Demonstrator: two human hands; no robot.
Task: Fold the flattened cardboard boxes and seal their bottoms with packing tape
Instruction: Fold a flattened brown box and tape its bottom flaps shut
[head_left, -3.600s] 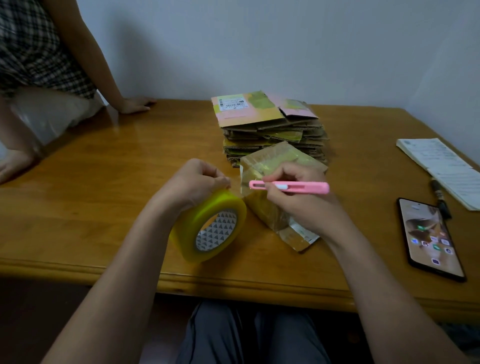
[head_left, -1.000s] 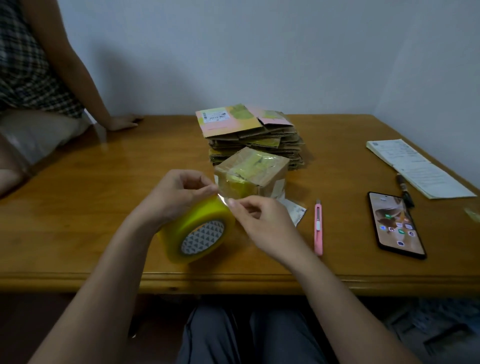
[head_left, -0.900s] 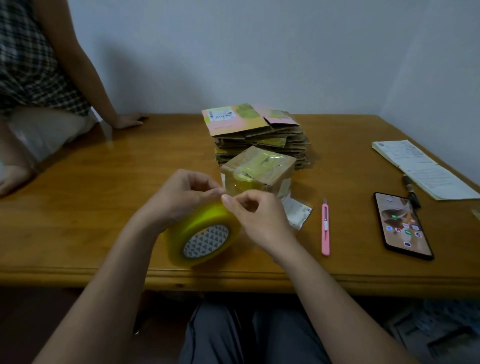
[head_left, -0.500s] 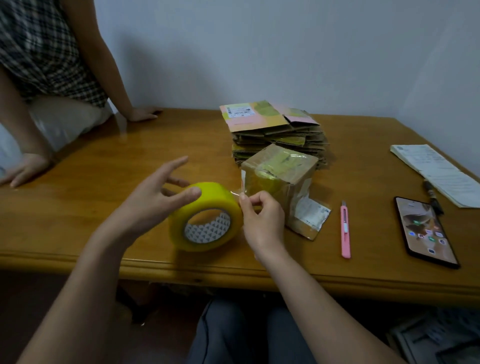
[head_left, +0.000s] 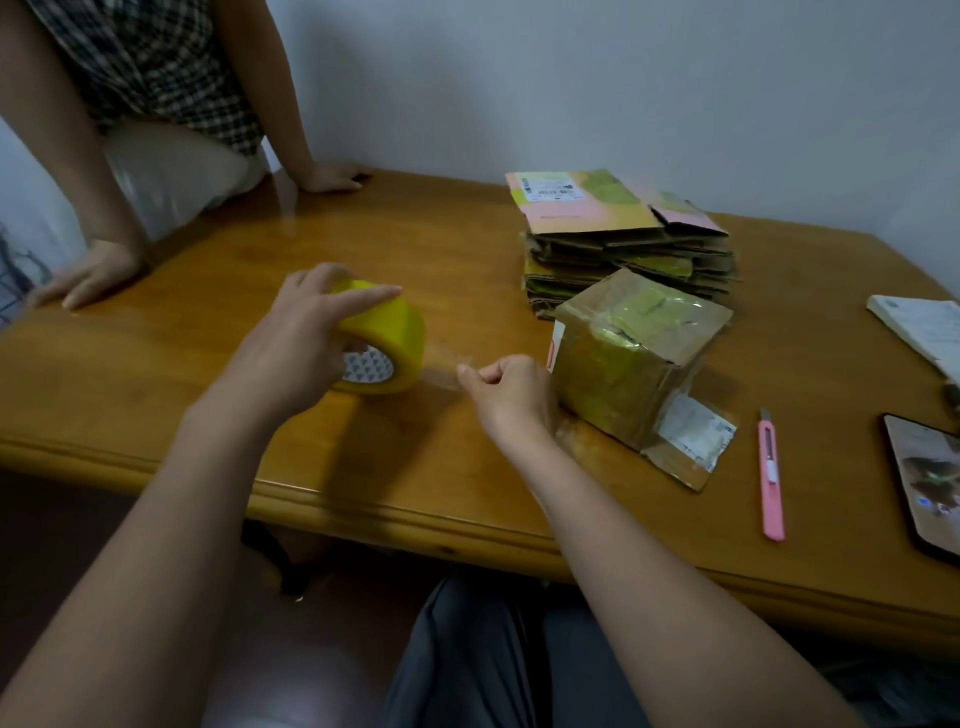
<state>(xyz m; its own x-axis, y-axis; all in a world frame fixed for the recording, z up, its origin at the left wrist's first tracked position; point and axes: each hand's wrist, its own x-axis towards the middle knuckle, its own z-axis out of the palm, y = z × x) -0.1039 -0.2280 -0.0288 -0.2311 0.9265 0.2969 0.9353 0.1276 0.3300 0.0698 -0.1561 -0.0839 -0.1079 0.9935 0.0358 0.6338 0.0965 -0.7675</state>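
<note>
The folded cardboard box (head_left: 631, 364) stands on the bench (head_left: 218, 332), just in front of a stack of flattened boxes (head_left: 623, 239). Beside it, the right hand (head_left: 511, 397) pinches the free end of a clear tape strip (head_left: 441, 364) stretched from the yellow tape roll (head_left: 387, 332), which the left hand (head_left: 301, 343) grips. A pink utility knife (head_left: 770, 475) lies to the right.
</note>
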